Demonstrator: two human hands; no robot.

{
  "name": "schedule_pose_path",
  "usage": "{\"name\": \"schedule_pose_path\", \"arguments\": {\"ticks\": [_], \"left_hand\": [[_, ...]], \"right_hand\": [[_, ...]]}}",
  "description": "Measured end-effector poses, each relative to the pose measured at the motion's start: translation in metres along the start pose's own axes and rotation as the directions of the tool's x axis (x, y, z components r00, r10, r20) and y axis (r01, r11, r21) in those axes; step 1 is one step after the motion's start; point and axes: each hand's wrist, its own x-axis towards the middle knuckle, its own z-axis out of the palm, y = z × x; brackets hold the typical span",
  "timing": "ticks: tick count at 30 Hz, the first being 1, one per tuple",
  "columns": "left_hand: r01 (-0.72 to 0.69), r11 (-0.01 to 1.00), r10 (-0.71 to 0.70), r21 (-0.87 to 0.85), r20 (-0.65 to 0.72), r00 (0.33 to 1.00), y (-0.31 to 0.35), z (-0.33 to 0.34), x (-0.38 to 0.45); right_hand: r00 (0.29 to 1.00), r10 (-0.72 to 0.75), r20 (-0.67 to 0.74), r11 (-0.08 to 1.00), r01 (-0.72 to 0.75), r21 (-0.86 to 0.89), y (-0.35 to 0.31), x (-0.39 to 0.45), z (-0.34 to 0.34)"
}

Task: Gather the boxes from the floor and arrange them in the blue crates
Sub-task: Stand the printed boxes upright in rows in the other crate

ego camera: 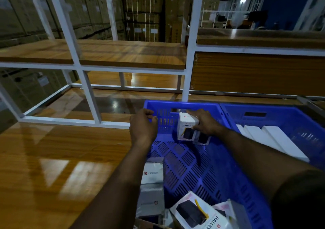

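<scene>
While the placing step is in hand, findings run as follows.
Box in hand: white Halley box [186, 126] stands upright against the far wall inside the near blue crate [207, 169], a second box [202, 139] touching it on the right.
Right hand [204, 123]: fingers curled over the box top, grasping it.
Left hand [143, 124]: fingers clenched on the crate's left rim, steadying it.
Remaining stock: more boxes [191, 211] lie heaped at the crate's near end.
Neighbouring crate [274, 117]: holds long white boxes [274, 140].
Next move, judged: release once the box sits square, then fetch another.
Surroundings: wooden shelf [52, 158], white rack frame [88, 89].
</scene>
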Motion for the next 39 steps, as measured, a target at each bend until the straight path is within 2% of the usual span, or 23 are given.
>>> {"name": "schedule_pose_path", "arguments": {"ticks": [4,7,9,18,24,29,32,33,35,37,39], "left_hand": [[0.003,1.000,-0.003,-0.004,0.024,1.000,0.000,-0.001,0.001],[0.018,0.999,-0.017,-0.032,0.026,1.000,0.000,-0.002,0.002],[0.010,0.999,-0.009,-0.035,0.028,1.000,-0.001,-0.002,0.003],[-0.012,1.000,0.011,0.023,0.062,0.998,0.001,-0.003,0.001],[-0.020,0.998,0.016,0.054,0.069,0.998,0.004,-0.004,-0.001],[-0.005,0.999,0.002,0.049,0.050,0.999,0.006,-0.009,-0.003],[0.011,0.999,-0.014,0.044,0.054,0.998,0.010,-0.012,-0.007],[0.007,0.999,-0.010,0.048,0.058,0.998,0.012,-0.013,-0.008],[0.006,0.999,-0.009,0.046,0.062,0.998,0.015,-0.014,-0.010],[0.012,0.999,-0.015,0.042,0.062,0.998,0.016,-0.014,-0.010],[0.008,0.999,-0.012,0.052,0.062,0.998,0.016,-0.013,-0.010]], "right_hand": [[1.000,-0.001,-0.002,0.961,0.001,-0.277,-0.005,0.001,0.009],[0.997,-0.053,-0.058,0.868,0.017,-0.496,-0.003,-0.002,0.022],[0.993,-0.082,-0.081,0.825,0.023,-0.564,-0.002,-0.002,0.026],[0.996,-0.048,-0.076,0.800,-0.007,-0.599,-0.007,-0.005,0.034],[0.999,0.006,0.045,0.799,0.022,-0.601,-0.006,-0.012,0.024],[0.992,-0.060,-0.109,0.871,-0.001,-0.492,-0.022,-0.030,0.018],[0.978,-0.155,-0.141,0.913,0.087,-0.399,-0.043,-0.044,0.020],[0.977,-0.169,-0.126,0.939,0.121,-0.321,-0.052,-0.050,0.023],[0.992,-0.127,0.002,0.989,0.127,-0.077,-0.069,-0.061,0.029],[0.976,-0.051,0.209,0.991,0.025,0.128,-0.089,-0.073,0.033],[0.934,0.049,0.353,0.980,-0.114,0.165,-0.104,-0.082,0.040]]}}
